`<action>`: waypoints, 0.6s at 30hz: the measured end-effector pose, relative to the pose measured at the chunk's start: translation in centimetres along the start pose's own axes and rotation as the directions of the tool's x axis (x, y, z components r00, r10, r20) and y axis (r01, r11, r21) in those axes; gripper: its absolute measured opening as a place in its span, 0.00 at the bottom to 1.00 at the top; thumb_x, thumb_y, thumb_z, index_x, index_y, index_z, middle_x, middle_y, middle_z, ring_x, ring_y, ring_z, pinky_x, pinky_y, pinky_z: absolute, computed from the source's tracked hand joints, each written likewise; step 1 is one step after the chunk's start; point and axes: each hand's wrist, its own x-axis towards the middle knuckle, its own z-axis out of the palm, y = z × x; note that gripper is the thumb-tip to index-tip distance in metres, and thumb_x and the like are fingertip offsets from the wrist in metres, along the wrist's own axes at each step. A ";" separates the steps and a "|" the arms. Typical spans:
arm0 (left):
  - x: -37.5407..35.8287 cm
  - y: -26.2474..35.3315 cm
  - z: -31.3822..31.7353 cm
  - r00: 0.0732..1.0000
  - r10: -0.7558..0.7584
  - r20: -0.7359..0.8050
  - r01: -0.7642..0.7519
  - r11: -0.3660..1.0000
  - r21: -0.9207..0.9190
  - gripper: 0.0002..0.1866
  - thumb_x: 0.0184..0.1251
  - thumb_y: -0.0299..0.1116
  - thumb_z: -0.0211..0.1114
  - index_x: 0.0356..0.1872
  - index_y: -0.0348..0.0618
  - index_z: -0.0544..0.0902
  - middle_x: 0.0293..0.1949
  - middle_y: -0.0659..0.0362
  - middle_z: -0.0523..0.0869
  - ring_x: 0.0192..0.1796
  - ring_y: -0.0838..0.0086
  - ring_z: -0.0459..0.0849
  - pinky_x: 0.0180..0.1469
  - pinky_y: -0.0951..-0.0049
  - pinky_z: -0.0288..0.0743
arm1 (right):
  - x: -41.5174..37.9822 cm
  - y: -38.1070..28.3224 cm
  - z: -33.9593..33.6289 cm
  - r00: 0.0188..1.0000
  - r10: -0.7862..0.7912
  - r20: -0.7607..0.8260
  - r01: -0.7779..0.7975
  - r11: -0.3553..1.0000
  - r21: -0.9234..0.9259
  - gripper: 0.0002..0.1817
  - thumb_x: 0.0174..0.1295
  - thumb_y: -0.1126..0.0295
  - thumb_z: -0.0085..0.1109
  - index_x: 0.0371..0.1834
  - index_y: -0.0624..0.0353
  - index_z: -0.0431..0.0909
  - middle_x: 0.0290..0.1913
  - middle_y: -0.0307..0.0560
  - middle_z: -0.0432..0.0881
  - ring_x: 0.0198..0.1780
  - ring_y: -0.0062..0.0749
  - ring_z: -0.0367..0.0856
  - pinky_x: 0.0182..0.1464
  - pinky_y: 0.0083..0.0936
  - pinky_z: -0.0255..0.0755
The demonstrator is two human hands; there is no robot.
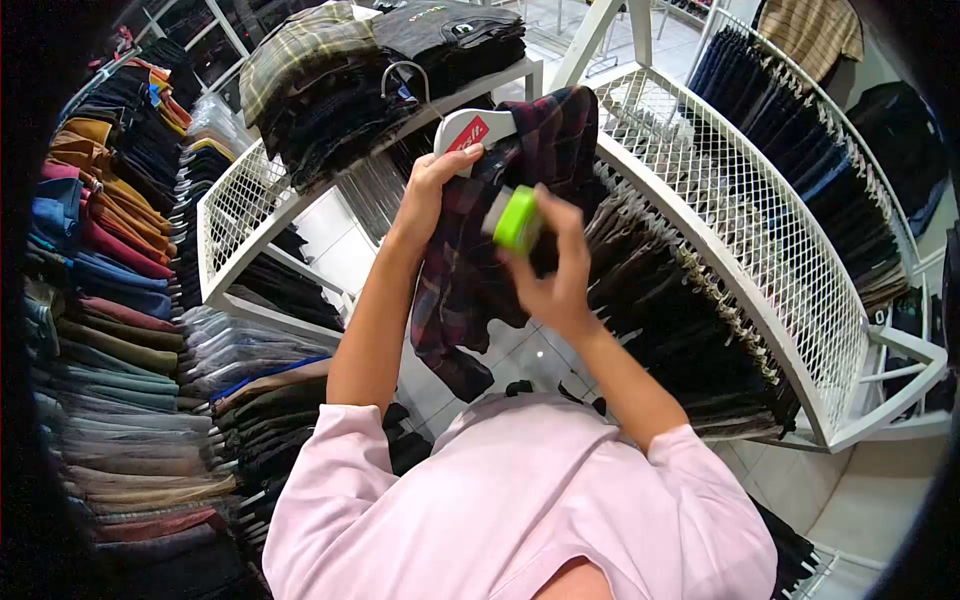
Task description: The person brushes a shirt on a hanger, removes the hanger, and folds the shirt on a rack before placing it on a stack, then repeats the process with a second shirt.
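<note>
My left hand (432,190) is closed on a white clothes hanger (498,124) at its middle, with the thumb beside a red label (466,136). From this hanger hangs a dark plaid shirt (455,265) in purple, red and black, its sleeve drooping toward my body. In front of the shirt, my right hand (562,265) grips a bright green brush (517,218) with pale bristles, somewhat smeared by motion. The brush overlaps the shirt's upper part in this view. The hanger's metal hook (408,72) points up and away from me.
Folded clothes (330,85) lie stacked on a white shelf ahead. To the right stands a white mesh rack (730,210) with dark garments hanging beneath. Rows of hung clothes (110,290) line the left side. White tiles (345,245) show between the racks.
</note>
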 end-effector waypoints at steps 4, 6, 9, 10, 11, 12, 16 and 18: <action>0.1 -0.1 1.2 0.998 0.021 -0.059 -0.024 0.998 -0.054 0.21 0.71 0.42 0.64 0.48 0.32 0.90 0.42 0.64 0.87 0.45 0.83 0.81 0.54 0.80 0.71 | -1.0 -1.3 2.5 1.000 0.018 0.015 -0.019 0.998 0.055 0.33 0.60 0.75 0.73 0.70 0.64 0.73 0.63 0.58 0.79 0.61 0.50 0.80 0.66 0.40 0.73; 0.8 -0.3 0.0 0.991 0.120 -0.056 -0.121 0.993 -0.015 0.23 0.71 0.43 0.63 0.52 0.32 0.90 0.43 0.65 0.87 0.42 0.83 0.81 0.50 0.82 0.71 | -5.6 -2.6 2.4 0.931 -0.116 0.347 0.047 0.979 0.200 0.35 0.55 0.76 0.73 0.69 0.61 0.74 0.65 0.58 0.80 0.62 0.55 0.80 0.67 0.42 0.73; 0.5 -0.3 -1.4 0.994 -0.108 -0.024 0.108 0.994 0.005 0.24 0.72 0.43 0.63 0.55 0.31 0.89 0.44 0.65 0.88 0.41 0.82 0.81 0.48 0.81 0.72 | -6.4 -2.0 0.7 0.875 -0.159 0.456 0.057 0.972 0.229 0.37 0.52 0.77 0.73 0.69 0.60 0.74 0.65 0.58 0.80 0.63 0.57 0.79 0.69 0.44 0.73; 0.2 -0.3 -1.3 0.997 -0.078 -0.016 0.078 0.997 -0.020 0.22 0.71 0.43 0.65 0.51 0.31 0.90 0.43 0.64 0.87 0.41 0.82 0.81 0.46 0.80 0.73 | -6.1 -2.1 0.2 0.901 -0.126 0.415 0.047 0.980 0.195 0.37 0.52 0.77 0.73 0.69 0.60 0.74 0.65 0.58 0.80 0.64 0.57 0.79 0.70 0.44 0.72; -0.2 -0.4 -1.0 0.995 -0.096 -0.022 0.096 0.995 -0.022 0.21 0.71 0.43 0.66 0.49 0.32 0.90 0.42 0.65 0.87 0.40 0.82 0.81 0.46 0.80 0.72 | -4.2 -0.8 0.2 0.962 -0.127 0.240 0.088 0.982 0.164 0.37 0.53 0.78 0.73 0.70 0.61 0.73 0.65 0.59 0.80 0.64 0.56 0.79 0.70 0.43 0.72; -0.3 -0.3 -0.5 0.994 -0.105 -0.024 0.104 0.994 -0.024 0.21 0.71 0.43 0.66 0.48 0.32 0.90 0.41 0.65 0.87 0.40 0.83 0.81 0.46 0.80 0.72 | -1.9 -0.6 -0.3 0.995 -0.054 0.088 0.050 0.997 0.055 0.35 0.57 0.78 0.71 0.72 0.63 0.72 0.65 0.61 0.78 0.66 0.55 0.78 0.69 0.43 0.71; 0.1 -0.4 1.5 0.997 -0.078 0.002 0.078 0.997 -0.015 0.20 0.70 0.43 0.67 0.46 0.33 0.90 0.40 0.66 0.87 0.41 0.84 0.80 0.48 0.79 0.72 | 0.5 -0.7 1.7 0.999 0.029 -0.014 -0.029 0.999 -0.028 0.38 0.61 0.77 0.69 0.77 0.63 0.69 0.65 0.62 0.77 0.66 0.57 0.77 0.70 0.44 0.70; 0.7 -0.1 1.4 0.999 0.018 -0.026 -0.020 0.997 -0.071 0.21 0.71 0.45 0.66 0.46 0.33 0.90 0.39 0.66 0.86 0.40 0.84 0.80 0.46 0.81 0.71 | -3.6 -2.2 1.9 0.966 -0.093 0.241 0.084 0.995 0.050 0.40 0.57 0.76 0.72 0.76 0.60 0.70 0.67 0.58 0.78 0.65 0.55 0.78 0.70 0.44 0.71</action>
